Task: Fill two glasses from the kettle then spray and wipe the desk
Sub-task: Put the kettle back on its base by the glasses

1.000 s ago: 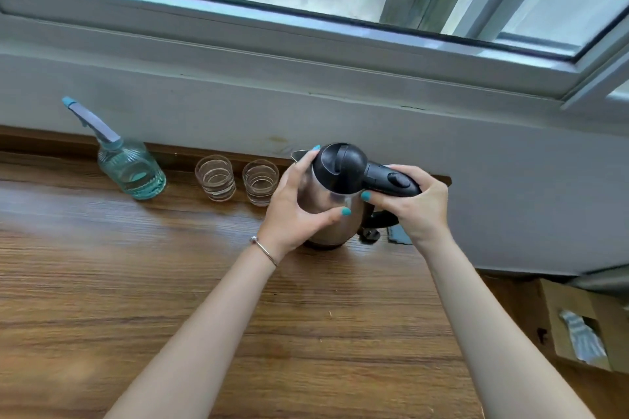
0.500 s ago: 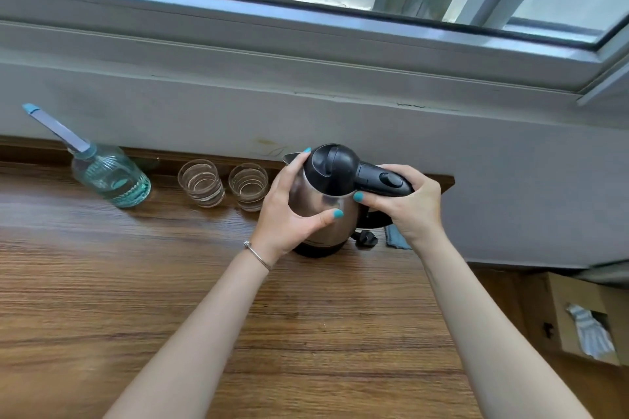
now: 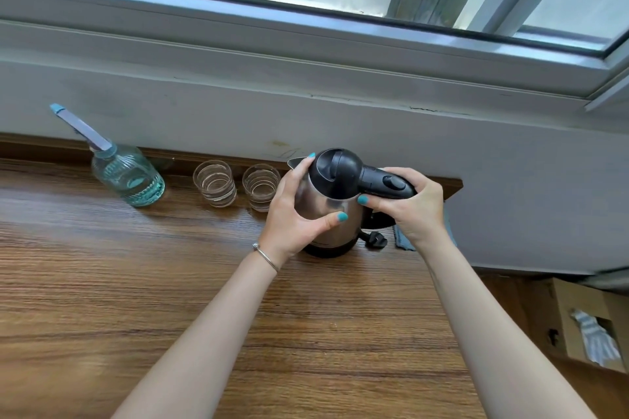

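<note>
While the wooden counter (image 3: 170,299) carries everything along the wall, the kettle (image 3: 332,211) sits at its back edge, spout aimed at the two glasses (image 3: 214,183) just beside it, handy for a short pour. The left hand (image 3: 292,218) cups the steel body, fingers (image 3: 335,217) curled round to steady it; the right hand (image 3: 413,206) wraps the black handle. The spray bottle (image 3: 127,177) waits further left. Against a second ago, the grips match and the kettle has barely shifted.
</note>
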Demonstrator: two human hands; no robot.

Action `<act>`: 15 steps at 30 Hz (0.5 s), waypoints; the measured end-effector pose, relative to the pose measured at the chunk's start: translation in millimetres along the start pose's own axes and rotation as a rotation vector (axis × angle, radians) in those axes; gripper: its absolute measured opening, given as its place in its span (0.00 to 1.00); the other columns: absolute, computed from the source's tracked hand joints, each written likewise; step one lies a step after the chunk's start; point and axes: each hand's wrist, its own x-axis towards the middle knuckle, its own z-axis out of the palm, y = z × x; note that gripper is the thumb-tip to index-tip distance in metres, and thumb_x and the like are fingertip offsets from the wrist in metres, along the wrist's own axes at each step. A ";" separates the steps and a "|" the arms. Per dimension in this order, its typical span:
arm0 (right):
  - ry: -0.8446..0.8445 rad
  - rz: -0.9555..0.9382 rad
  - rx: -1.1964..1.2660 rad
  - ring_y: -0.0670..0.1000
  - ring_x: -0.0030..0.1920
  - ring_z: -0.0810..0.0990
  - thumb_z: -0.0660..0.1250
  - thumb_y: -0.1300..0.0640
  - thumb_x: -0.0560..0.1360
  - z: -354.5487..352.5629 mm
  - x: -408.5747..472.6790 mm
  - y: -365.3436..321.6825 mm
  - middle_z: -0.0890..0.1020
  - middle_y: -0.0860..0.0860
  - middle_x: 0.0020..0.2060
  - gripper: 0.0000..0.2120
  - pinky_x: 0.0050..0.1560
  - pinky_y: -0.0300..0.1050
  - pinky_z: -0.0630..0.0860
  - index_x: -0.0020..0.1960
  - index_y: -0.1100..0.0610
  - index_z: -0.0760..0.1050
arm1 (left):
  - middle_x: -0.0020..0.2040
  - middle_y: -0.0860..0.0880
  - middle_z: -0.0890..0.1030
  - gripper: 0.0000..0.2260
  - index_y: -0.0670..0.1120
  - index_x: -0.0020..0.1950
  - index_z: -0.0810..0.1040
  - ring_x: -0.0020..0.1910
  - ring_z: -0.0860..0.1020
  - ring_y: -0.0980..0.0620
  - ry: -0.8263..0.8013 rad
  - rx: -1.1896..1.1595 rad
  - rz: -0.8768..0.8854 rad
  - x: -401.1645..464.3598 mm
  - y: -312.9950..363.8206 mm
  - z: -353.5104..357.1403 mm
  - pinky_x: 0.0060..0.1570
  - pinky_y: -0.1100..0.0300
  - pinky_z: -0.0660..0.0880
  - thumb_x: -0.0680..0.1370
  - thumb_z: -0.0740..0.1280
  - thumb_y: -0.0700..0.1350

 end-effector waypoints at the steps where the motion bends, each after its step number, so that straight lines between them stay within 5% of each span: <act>1: -0.004 -0.001 0.000 0.49 0.47 0.86 0.84 0.64 0.56 -0.4 1.0 1.2 0.86 0.48 0.42 0.23 0.48 0.45 0.83 0.48 0.53 0.83 | 0.71 0.59 0.69 0.43 0.65 0.74 0.61 0.72 0.67 0.55 0.001 0.001 -0.003 -0.2 0.5 1.0 0.71 0.56 0.66 0.64 0.79 0.61; 6: -0.021 -0.026 -0.030 0.41 0.45 0.85 0.84 0.62 0.55 -4.4 -1.2 7.6 0.87 0.43 0.43 0.23 0.44 0.32 0.79 0.47 0.48 0.83 | 0.69 0.62 0.68 0.43 0.67 0.73 0.61 0.70 0.66 0.63 -0.013 -0.013 -0.012 -7.0 -1.0 7.3 0.66 0.72 0.63 0.64 0.79 0.59; 15: -0.043 -0.018 -0.032 0.39 0.44 0.84 0.84 0.61 0.55 -5.6 7.0 14.4 0.86 0.41 0.41 0.22 0.44 0.31 0.78 0.45 0.47 0.82 | 0.69 0.58 0.67 0.43 0.71 0.71 0.61 0.69 0.65 0.67 0.005 0.003 -0.057 -7.5 -4.3 12.0 0.65 0.74 0.62 0.63 0.79 0.58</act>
